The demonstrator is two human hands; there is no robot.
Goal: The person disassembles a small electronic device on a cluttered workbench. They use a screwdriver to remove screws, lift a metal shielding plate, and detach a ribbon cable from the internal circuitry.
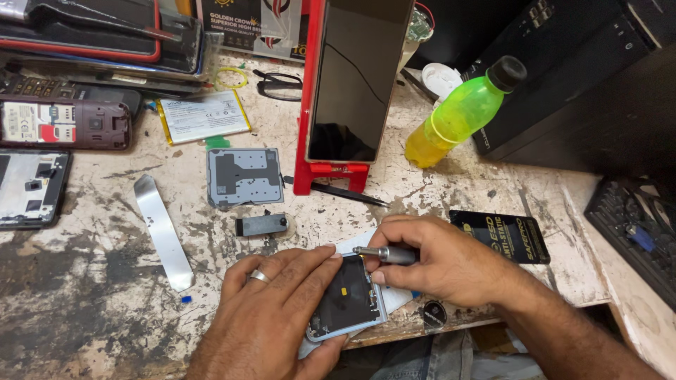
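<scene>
Close to table edge, left hand pinning opened phone, right hand gripping screwdriver.

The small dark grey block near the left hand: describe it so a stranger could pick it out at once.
Start at the red stand holding a dark screen upright in the middle of the worn bench. To its left lies a flat grey square plate; just below that sits the small dark grey block, above the left hand. It is the only short, thick bar there.
</scene>
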